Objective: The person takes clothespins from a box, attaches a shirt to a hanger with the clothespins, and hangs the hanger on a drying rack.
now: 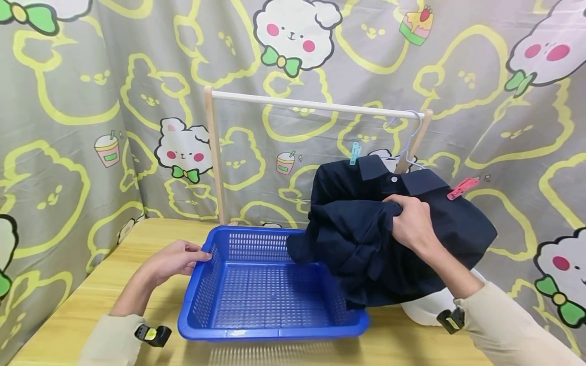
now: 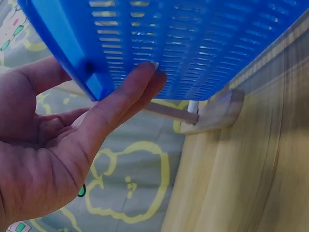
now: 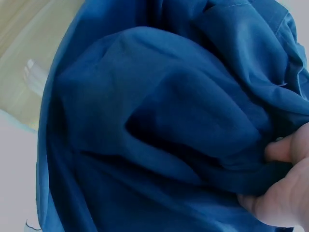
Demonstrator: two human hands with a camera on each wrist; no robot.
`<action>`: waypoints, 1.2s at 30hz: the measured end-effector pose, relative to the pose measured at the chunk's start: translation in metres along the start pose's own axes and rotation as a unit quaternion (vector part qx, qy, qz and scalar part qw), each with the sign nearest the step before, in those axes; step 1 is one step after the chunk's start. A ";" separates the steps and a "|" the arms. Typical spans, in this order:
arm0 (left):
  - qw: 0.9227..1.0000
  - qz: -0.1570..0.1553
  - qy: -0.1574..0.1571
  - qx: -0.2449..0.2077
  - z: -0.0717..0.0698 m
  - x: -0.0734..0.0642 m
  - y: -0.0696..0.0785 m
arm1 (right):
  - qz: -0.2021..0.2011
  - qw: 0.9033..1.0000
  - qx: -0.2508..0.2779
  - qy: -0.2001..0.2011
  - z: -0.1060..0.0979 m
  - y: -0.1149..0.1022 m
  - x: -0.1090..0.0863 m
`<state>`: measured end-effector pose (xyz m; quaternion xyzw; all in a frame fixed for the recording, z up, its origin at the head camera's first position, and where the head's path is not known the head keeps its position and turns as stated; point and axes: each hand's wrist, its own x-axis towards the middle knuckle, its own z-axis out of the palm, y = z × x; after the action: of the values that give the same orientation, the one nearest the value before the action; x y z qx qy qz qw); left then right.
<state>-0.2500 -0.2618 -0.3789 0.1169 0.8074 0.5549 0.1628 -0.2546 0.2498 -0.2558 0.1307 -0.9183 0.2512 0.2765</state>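
Note:
My left hand [image 1: 176,259] grips the left rim of a blue plastic basket [image 1: 274,333], thumb over the edge and fingers along the outside of its slotted wall [image 2: 193,48]. A dark navy collared shirt [image 1: 439,198] hangs at the right on a pale blue wire hanger [image 1: 409,145]. My right hand [image 1: 414,223] pinches a bunched fold of the shirt in front of its chest, seen close as blue cloth [image 3: 159,121] in the right wrist view. Lower folds of the shirt overlap the basket's right side. A light blue clothespin [image 1: 354,152] and a pink clothespin [image 1: 462,188] sit at its shoulders.
A rack with a white rod [image 1: 311,104] and wooden posts [image 1: 214,157] stands behind the basket on the wooden table [image 1: 105,274]. Something white [image 1: 430,307] lies partly hidden behind the shirt. A patterned curtain [image 1: 151,76] closes off the back and sides.

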 end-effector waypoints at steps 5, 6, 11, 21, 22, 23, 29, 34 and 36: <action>1.000 -0.014 0.013 0.012 -0.004 -0.004 -0.001 | -0.013 0.999 -0.013 0.026 -0.003 0.007 0.000; 1.000 -0.015 0.013 0.012 -0.005 -0.005 -0.001 | -0.016 0.999 -0.015 0.029 -0.004 0.009 0.000; 1.000 -0.009 0.005 0.016 -0.006 -0.008 0.000 | -0.018 0.999 -0.022 0.033 -0.006 0.022 -0.005; 1.000 -0.009 0.003 0.015 -0.003 -0.017 0.002 | -0.005 0.998 -0.049 0.032 0.001 0.033 -0.009; 1.000 -0.010 0.004 0.014 -0.003 -0.020 0.002 | -0.006 0.998 -0.050 0.033 0.002 0.032 -0.008; 1.000 -0.010 0.005 0.014 -0.003 -0.022 0.002 | -0.007 0.998 -0.052 0.033 0.003 0.032 -0.008; 0.999 -0.019 0.021 0.017 -0.008 -0.036 -0.001 | -0.009 0.997 -0.063 0.036 0.008 0.029 -0.006; 0.999 -0.029 0.024 0.018 -0.014 -0.044 -0.003 | -0.018 0.997 -0.075 0.031 0.018 0.027 -0.007; 0.999 -0.030 0.023 0.020 -0.016 -0.046 -0.003 | -0.018 0.996 -0.078 0.028 0.022 0.028 -0.008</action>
<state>-0.2142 -0.2933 -0.3706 0.0830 0.8250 0.5362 0.1579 -0.2684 0.2618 -0.2873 0.1178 -0.9245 0.1771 0.3163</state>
